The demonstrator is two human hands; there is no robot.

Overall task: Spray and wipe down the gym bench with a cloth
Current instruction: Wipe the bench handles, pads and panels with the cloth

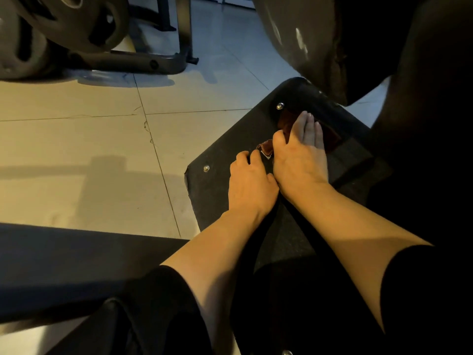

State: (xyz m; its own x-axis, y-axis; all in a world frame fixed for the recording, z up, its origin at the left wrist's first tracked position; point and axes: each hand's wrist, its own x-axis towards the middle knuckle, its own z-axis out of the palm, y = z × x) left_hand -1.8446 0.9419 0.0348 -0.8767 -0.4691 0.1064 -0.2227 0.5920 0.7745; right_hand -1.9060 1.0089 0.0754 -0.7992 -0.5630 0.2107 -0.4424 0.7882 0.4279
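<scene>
We find no legible text, label, brand, number or sign on any surface shown in this head view.

Open pale tiled floor (76,155) lies to the left of the black textured pad (230,139) with silver bolts — wide free room there. Above the pad's far corner a large dark rounded padded roller (294,34) overhangs, close over the dark red cloth (330,139), leaving only a low gap. A black upright mass (422,124) walls off the right side. Far left, grey weight plates (51,29) and a dark metal frame base (133,64) block the floor's far edge. Near the viewer, a long dark bench edge (64,265) crosses the lower left — a barrier below the two forearms.
</scene>
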